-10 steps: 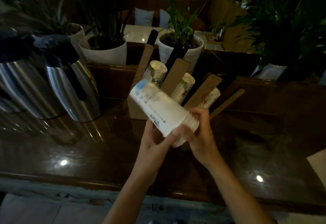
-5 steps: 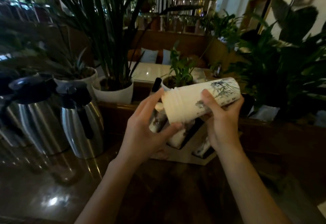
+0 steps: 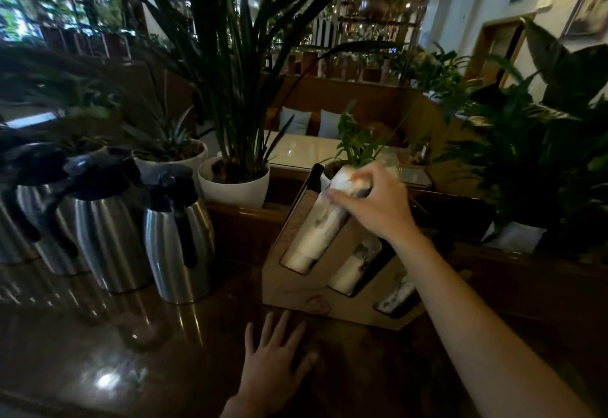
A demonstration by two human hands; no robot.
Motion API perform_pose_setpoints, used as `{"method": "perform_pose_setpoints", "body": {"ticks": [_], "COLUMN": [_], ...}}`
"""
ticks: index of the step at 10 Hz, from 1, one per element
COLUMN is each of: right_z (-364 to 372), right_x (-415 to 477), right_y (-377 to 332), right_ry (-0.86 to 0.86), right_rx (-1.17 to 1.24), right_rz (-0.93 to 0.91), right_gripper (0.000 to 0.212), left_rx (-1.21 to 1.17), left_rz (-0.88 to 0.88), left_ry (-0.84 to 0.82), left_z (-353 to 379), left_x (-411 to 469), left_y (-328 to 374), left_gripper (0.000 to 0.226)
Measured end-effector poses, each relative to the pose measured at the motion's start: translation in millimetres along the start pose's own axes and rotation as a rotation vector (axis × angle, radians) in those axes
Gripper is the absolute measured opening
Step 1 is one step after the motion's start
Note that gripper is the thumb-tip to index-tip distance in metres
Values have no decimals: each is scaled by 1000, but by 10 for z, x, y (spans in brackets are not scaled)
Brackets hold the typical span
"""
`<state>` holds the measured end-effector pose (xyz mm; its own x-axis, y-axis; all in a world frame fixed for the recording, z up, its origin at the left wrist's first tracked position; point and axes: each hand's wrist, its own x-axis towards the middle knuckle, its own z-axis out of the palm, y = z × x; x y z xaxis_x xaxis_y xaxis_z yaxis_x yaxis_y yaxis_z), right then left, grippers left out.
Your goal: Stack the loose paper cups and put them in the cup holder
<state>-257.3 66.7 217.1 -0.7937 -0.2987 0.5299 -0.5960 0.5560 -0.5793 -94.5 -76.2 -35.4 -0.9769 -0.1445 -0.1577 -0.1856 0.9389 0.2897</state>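
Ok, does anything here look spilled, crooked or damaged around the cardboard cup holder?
Nothing stands out. The right hand grips the stack of white paper cups in the leftmost slot of the brown cardboard cup holder; the other two slots hold cups too. The left hand rests flat on the dark wooden counter.

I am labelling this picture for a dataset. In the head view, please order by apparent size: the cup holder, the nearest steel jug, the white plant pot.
1. cup holder
2. nearest steel jug
3. white plant pot: it stands farther back, so its true size is unsure.
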Motion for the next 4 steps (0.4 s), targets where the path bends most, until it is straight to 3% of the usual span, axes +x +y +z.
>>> {"method": "perform_pose_setpoints", "body": {"ticks": [1,2,3,4], "right_z": [99,108,8,-224], "right_x": [-90,-177,-305,-495], "right_y": [-39,-99,-199,-320], "right_ry": [-222,-285,-286,-121], "right_rx": [-214,-383,-410,-140], "right_rz": [-116,-154,-61,-119], "right_gripper": [41,51,44,31], "left_rx": [30,41,59,64], "left_rz": [27,38,28,41], "left_ry": [52,74,65,53], "left_z": [118,108,71,74], "left_x": [-12,-16,-55,-54], "left_y": [-57,-33,-29,-17], "left_gripper": [98,94,81,78]}}
